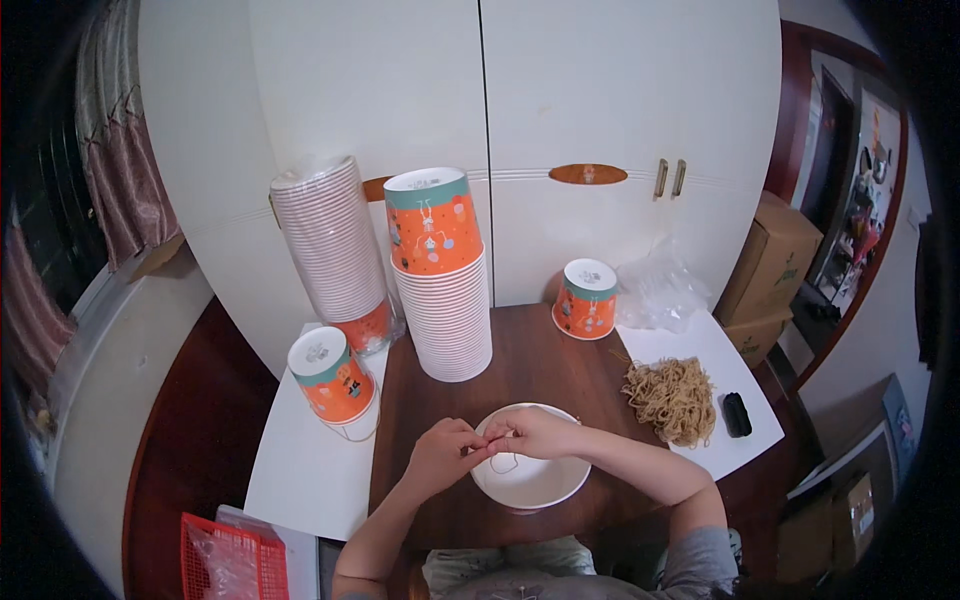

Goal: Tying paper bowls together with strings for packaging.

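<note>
Above a white paper bucket [545, 487], whose open mouth faces up on the brown tabletop, my two hands meet fingertip to fingertip. The fingers of my left hand [438, 458] are pinched together over the bucket's left rim. My right hand [538, 432] also pinches, reaching across the far rim. A thin tan cord [508, 470] hangs in a loop below the fingertips, inside the bucket's outline. Its ends are hidden between the fingers. To the right lies a tangled heap of similar tan cords [670, 400].
A tall stack of nested buckets [440, 320] stands behind my hands, beside a plastic-wrapped stack [330, 240]. Upturned orange buckets sit at left [338, 385], with a cord beside it, and back right [586, 308]. Also there: clear plastic bag [665, 285], black object [736, 414], red basket [270, 565].
</note>
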{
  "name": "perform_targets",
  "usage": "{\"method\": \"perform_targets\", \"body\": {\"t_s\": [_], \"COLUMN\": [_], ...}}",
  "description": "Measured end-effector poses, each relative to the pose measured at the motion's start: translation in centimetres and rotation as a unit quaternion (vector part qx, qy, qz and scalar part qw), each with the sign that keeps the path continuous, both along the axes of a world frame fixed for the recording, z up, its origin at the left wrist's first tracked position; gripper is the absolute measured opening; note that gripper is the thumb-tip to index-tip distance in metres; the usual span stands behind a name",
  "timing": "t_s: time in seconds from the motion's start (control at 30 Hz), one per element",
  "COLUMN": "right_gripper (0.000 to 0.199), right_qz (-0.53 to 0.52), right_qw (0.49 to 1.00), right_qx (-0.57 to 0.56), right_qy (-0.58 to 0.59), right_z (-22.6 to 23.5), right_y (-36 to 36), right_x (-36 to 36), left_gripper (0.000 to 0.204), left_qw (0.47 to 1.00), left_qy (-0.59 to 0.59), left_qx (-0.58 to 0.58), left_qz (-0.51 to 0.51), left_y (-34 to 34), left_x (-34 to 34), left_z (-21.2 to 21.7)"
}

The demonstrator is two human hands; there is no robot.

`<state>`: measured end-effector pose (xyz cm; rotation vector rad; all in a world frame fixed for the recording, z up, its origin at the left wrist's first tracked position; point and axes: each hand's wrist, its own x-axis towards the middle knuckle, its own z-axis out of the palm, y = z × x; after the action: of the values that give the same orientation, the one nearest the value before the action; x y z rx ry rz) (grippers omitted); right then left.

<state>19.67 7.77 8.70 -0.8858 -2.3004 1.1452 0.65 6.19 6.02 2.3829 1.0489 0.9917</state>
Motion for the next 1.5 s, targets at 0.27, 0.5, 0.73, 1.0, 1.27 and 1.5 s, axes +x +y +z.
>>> {"method": "perform_targets", "body": {"t_s": [0.27,0.5,0.73,1.0,1.27,1.5], "right_gripper": [0.012,0.014,0.019,0.014,0.017,0.018], "right_qz": [0.019,-0.002,-0.016,-0.026,-0.066,-0.081], "right_qw": [0.996,0.999,0.997,0.998,0.991,0.986], "right_qx": [-0.060,-0.007,0.062,-0.010,0.037,0.025], "right_qy": [-0.068,-0.052,-0.054,-0.050,-0.107,-0.140], "right_z": [-0.5,-0.9,-1.1,-1.7,-3.4,-4.1], "right_y": [0.6,0.5,0.5,0.8,0.9,1.0], "right_x": [-0.2,-0.3,-1.2,-1.5,-2.0,-2.1], "left_gripper": [0.015,0.013,0.016,0.019,0.018,0.020], "left_qw": [0.999,0.999,0.994,0.995,0.952,0.931], "left_qy": [0.036,0.016,0.042,0.041,-0.153,-0.201], "left_qx": [-0.025,-0.037,-0.073,-0.059,-0.242,-0.297], "left_qz": [0.028,0.018,0.069,0.075,0.108,0.066], "left_y": [-0.4,-0.2,-0.4,-0.7,-1.6,-2.1], "left_x": [-0.5,-1.4,-1.1,-1.0,-1.9,-1.5], "left_z": [0.0,-0.6,-0.6,-0.9,-3.6,-5.9]}}
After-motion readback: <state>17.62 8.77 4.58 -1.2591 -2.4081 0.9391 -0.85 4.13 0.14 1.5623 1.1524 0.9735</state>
